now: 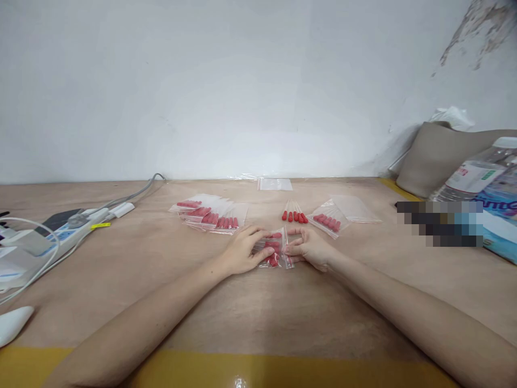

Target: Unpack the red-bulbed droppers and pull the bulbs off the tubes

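Left hand (242,250) and right hand (309,248) both pinch a small clear bag (276,249) of red-tipped sticks, mid-table (258,312). Filled bags (212,215) piled behind left hand. Bottle (472,180) label too blurred to read

Five loose sticks (294,216), one held bag (277,252)

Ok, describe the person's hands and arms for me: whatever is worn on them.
The left hand and right hand are bare: no gloves, rings or bands show. The left forearm and right forearm are bare too, with no sleeve, watch or bracelet in view up to the picture's edge. No markings show.
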Available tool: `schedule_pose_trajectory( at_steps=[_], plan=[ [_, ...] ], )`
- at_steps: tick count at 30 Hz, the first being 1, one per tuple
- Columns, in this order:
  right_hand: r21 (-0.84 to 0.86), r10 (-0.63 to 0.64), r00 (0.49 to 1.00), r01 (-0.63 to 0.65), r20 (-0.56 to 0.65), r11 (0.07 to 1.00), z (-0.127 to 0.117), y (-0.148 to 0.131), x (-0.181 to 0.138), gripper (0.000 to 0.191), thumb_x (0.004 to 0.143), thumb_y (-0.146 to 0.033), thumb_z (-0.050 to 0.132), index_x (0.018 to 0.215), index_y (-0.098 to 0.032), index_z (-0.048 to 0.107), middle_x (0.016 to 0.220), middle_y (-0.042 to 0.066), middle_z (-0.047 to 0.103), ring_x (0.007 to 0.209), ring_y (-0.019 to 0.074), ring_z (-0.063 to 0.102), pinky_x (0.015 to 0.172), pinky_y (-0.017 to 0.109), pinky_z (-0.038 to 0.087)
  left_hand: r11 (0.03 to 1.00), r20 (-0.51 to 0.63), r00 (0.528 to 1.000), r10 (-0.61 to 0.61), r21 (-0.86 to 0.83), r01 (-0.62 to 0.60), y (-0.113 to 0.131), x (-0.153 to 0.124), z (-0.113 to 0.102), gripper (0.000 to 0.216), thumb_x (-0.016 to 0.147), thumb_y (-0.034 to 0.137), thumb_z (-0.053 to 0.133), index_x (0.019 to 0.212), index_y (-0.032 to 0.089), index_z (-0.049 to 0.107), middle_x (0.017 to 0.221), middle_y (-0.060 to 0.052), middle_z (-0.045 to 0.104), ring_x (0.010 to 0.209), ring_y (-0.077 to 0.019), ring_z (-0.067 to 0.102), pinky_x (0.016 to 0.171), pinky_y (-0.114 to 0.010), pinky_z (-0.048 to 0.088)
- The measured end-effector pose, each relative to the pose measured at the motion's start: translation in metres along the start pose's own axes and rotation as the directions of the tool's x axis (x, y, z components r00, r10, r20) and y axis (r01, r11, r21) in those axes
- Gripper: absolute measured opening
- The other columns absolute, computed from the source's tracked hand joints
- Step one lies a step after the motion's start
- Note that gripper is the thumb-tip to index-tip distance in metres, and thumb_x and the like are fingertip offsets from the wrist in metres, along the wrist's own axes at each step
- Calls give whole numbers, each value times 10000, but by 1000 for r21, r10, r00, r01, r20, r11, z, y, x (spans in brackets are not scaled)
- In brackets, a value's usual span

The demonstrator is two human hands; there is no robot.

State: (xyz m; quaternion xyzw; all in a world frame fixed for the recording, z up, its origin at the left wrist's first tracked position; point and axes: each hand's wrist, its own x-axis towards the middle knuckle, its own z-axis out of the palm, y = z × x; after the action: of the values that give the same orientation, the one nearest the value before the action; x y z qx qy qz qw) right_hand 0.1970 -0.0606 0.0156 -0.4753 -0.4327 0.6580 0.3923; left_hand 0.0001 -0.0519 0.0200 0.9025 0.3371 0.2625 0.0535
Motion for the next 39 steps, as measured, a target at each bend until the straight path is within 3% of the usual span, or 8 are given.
schedule_pose_trajectory(
  at_steps=[4,9,14,19,26,33,36,39],
  plan=[
    [-3,-8,1000,8,7,1000,4,3,3,579,481,-85,792,896,-182,401,543,-48,610,492,138,605,462,252,524,988,-34,987,156,4,-156,-5,11,3,280,882,268,397,1085,211,580,1122,-78,556,1036,-177,516,897,-336,421],
    [-62,-39,999,41,37,997,7,4,3,605,465,-136,807,884,-191,374,540,-72,604,413,101,556,429,224,480,942,85,939,335,-17,-334,-7,22,5,311,905,260,354,1127,280,570,1186,-37,553,1091,-158,506,918,-312,422],
    [-94,-61,997,64,40,994,6,4,4,632,431,-190,829,830,-202,338,468,-89,568,376,82,511,385,181,420,940,68,937,342,-45,-339,-9,25,11,308,904,294,359,1032,239,634,1090,-46,620,991,-143,580,860,-268,470],
    [-23,-62,991,66,120,998,1,4,4,616,455,-216,822,864,-200,361,521,-84,595,444,94,563,480,219,488,943,0,946,325,-80,-324,-20,21,20,300,896,313,377,963,223,656,1021,-45,655,940,-142,610,836,-274,496],
    [35,-53,976,47,212,998,-3,2,5,512,556,-170,762,900,-193,383,573,-69,610,507,97,599,559,235,510,944,44,943,329,-51,-326,-21,21,17,286,899,269,379,1051,235,620,1108,-39,617,1005,-144,577,862,-272,475],
    [42,-7,980,-1,199,999,-4,1,7,551,586,-92,688,995,-180,328,604,-37,627,490,102,593,557,247,519,941,70,941,332,51,-336,-20,19,17,298,906,237,344,987,215,630,1046,-38,644,918,-134,605,807,-253,472],
    [27,-6,993,3,120,1000,0,1,6,512,572,-73,661,940,-194,327,581,-41,617,469,103,579,529,244,508,932,82,936,343,93,-350,-20,19,16,283,902,233,348,949,214,626,1004,-37,655,865,-134,612,759,-248,465],
    [-6,-84,994,85,76,996,4,4,3,385,580,-111,647,814,-211,358,544,-65,588,472,95,563,519,234,494,920,101,930,354,139,-366,-19,19,15,283,895,191,332,920,206,613,1003,-31,653,850,-137,609,737,-252,450]
  ],
)
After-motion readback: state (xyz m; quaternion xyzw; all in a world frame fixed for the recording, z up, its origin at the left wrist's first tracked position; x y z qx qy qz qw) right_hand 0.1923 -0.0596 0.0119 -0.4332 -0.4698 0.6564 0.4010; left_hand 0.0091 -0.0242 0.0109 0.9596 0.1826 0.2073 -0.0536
